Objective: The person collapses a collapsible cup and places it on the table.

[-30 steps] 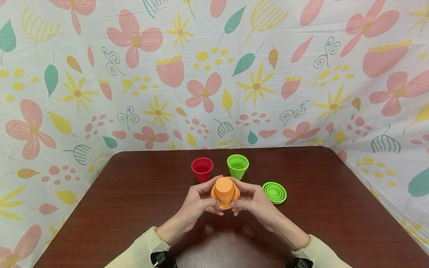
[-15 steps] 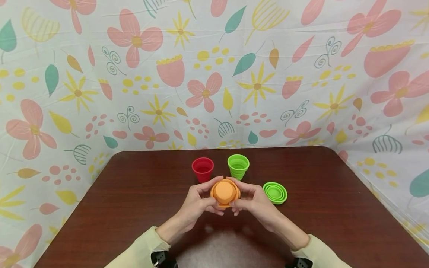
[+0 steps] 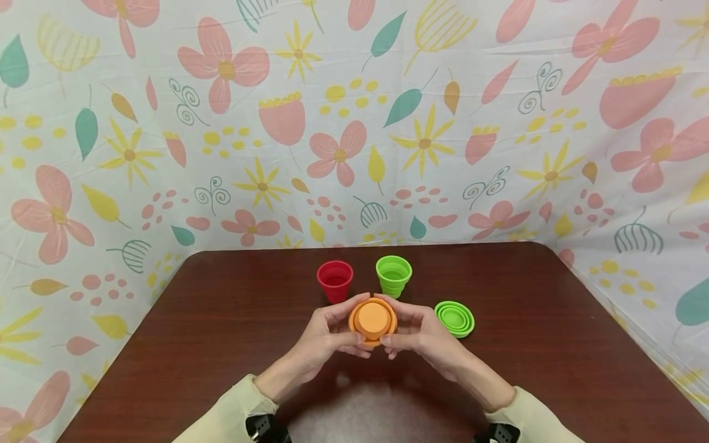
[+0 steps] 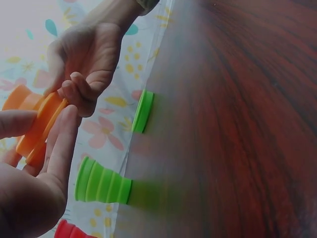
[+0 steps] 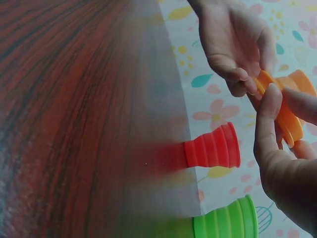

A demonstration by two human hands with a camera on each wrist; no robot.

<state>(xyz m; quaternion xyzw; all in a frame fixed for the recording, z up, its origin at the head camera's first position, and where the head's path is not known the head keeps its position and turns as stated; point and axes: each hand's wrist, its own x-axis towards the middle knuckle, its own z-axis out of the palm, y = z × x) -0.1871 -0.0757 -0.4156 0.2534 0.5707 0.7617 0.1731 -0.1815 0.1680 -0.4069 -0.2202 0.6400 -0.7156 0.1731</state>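
An orange collapsible cup (image 3: 372,320) is held up over the table between both hands, its round base towards the head camera. Partly folded, it has its base still standing out from the wide rim in the left wrist view. My left hand (image 3: 330,332) grips the left side, thumb on the near face and fingers curled behind. On the opposite side my right hand (image 3: 421,335) pinches it the same way. Both thumbs press near the lower edge of the rings. Fingers hide part of the rim.
Behind the hands stand an extended red cup (image 3: 335,280) and an extended green cup (image 3: 393,275). A flattened green cup (image 3: 454,319) lies right of the right hand. The dark wooden table (image 3: 238,307) meets a flowered cloth (image 3: 343,92) at its back and sides.
The orange cup's base has tipped to face the head camera more squarely, and less of its side shows. Both hands keep their hold in nearly the same place.
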